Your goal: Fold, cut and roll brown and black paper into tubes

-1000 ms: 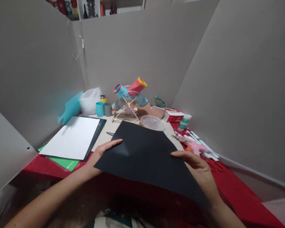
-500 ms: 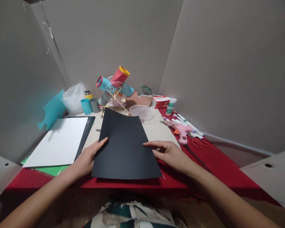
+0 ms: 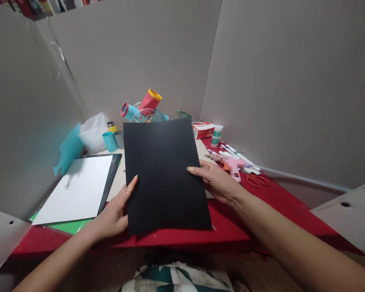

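Black sheet tipped up, held by both side edges
It has swung more upright above the near side of the bench, and now hides the lower part of the tube model (only its top pokes over). Fingers of the left hand and right hand are clamped on opposite edges, the right higher; the work seems to be at the handling stage, the sheet's visible face bare.

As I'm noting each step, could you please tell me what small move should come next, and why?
I would probably tilt the black sheet flatter: the left hand and right hand hold its opposite sides, and it hides the lower part of the tube model.
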